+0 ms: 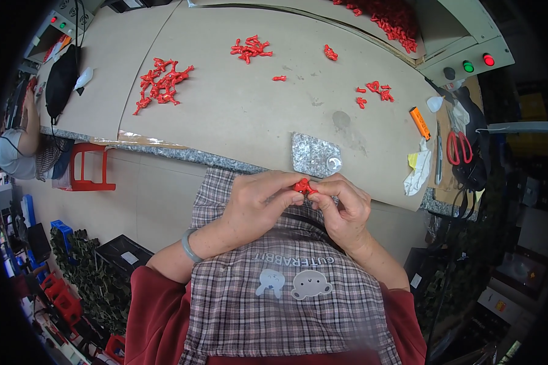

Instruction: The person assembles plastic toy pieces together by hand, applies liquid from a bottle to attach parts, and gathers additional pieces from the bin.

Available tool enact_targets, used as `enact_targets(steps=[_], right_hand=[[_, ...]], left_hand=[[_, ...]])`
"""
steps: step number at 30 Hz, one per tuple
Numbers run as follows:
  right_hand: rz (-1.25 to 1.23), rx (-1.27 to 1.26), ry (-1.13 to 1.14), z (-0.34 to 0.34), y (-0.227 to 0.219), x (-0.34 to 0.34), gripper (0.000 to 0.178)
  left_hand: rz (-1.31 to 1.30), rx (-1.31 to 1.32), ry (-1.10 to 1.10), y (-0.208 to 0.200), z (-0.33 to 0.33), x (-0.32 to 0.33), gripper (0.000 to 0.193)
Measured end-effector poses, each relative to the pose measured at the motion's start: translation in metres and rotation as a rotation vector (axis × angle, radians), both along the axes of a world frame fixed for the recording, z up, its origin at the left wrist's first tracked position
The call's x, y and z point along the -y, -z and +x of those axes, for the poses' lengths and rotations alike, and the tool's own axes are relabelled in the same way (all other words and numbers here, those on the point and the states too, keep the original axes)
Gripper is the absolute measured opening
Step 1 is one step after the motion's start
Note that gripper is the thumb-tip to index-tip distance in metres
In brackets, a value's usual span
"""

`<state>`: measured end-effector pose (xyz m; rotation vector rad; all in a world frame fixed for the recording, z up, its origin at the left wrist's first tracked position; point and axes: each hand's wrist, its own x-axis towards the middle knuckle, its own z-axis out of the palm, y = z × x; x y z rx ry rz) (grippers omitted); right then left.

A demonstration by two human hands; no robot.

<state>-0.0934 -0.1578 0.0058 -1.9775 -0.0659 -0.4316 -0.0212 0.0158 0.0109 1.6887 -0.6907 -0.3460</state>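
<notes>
Around the middle of the frame, your left hand (pixel 257 198) lies to the left, its thumb and forefinger pinching the near side of a small red piece (pixel 302 186). That piece sits right at the fingertips — between your two hands and touching both, so neither is nearer. Its long axis seems to run across the frame, though the fingers cover too much to be sure. Rightward, your right hand (pixel 347 210) pinches its other side — thumb against forefinger.

Red-handled scissors (pixel 451 146) near an orange tool (pixel 419 123) and crumpled white wrapping (pixel 415 174), with a red stool (pixel 90 148) far left
</notes>
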Motion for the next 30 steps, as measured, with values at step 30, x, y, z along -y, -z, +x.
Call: enact_targets(steps=[30], right_hand=[[0.018, -0.019, -0.043, 0.0019, -0.0019, 0.0059, 0.009]], left_hand=[[-0.031, -0.137, -0.041, 0.0066, -0.0017, 0.0022, 0.023]])
